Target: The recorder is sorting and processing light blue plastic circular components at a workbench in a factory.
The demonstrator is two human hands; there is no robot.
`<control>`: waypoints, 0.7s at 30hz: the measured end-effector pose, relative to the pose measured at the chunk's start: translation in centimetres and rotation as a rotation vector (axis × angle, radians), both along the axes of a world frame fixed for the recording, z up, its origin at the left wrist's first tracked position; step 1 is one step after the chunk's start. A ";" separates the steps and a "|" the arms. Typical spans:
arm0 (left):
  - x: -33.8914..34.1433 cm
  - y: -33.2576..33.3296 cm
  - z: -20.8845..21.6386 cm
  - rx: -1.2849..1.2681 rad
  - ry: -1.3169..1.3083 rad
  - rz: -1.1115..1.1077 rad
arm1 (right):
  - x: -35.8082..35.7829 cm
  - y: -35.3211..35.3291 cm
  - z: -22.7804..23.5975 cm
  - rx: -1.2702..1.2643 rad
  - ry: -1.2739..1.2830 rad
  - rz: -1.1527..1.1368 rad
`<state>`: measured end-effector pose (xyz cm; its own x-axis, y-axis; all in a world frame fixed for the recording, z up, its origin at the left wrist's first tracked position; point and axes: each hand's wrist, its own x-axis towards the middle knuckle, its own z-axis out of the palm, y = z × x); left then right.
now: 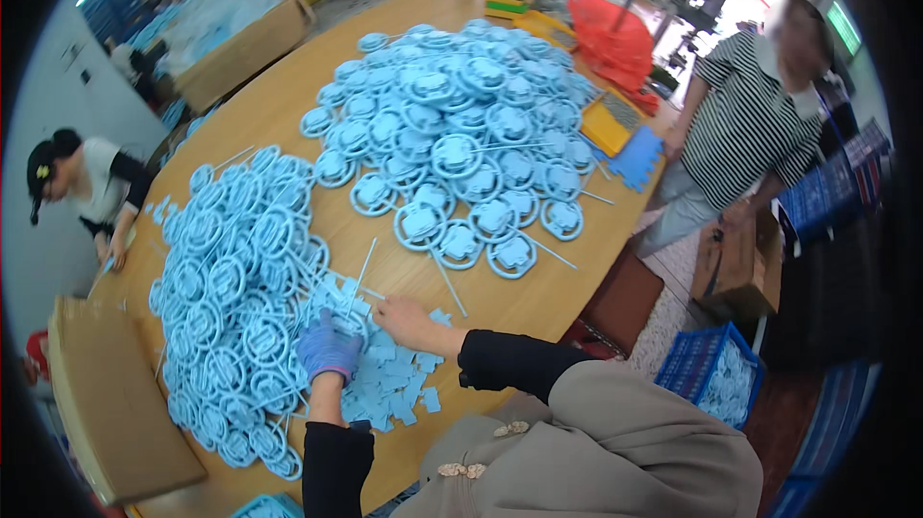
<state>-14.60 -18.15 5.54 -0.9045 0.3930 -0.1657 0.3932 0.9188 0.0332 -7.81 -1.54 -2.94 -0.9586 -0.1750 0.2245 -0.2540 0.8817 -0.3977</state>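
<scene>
My left hand (pixel 329 353), in a purple-blue glove, curls at the near edge of a heap of light-blue ring-shaped plastic parts (pixel 226 277). Its fingers are on one blue ring-shaped part (pixel 352 320). Just to the right, my bare right hand (pixel 411 324) reaches in with its fingertips pinched near that ring; whatever lies between them is too small to make out. Beneath and beside both hands spread small flat blue plastic pieces (pixel 389 383). A thin pale-blue stick (pixel 365 266) projects upward just beyond my fingers.
A second, larger heap of ring-shaped parts (pixel 461 124) covers the table's far side. A cardboard box (pixel 115 403) stands at left, blue crates (pixel 711 374) at right. One person (pixel 91 181) works at left; another (pixel 745 124) stands at right. Yellow trays (pixel 611 124) edge the table (pixel 548 302).
</scene>
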 end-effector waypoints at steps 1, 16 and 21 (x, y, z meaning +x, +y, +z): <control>0.0 0.1 -0.1 -0.040 0.007 -0.018 | 1.1 0.5 0.5 0.012 -0.001 -0.035; 5.9 2.5 3.2 0.612 -0.134 -0.099 | 6.8 3.2 9.8 -1.483 -0.635 -0.145; 7.8 4.2 5.4 1.289 -0.587 -0.051 | 7.8 5.1 10.7 -1.476 -0.681 -0.148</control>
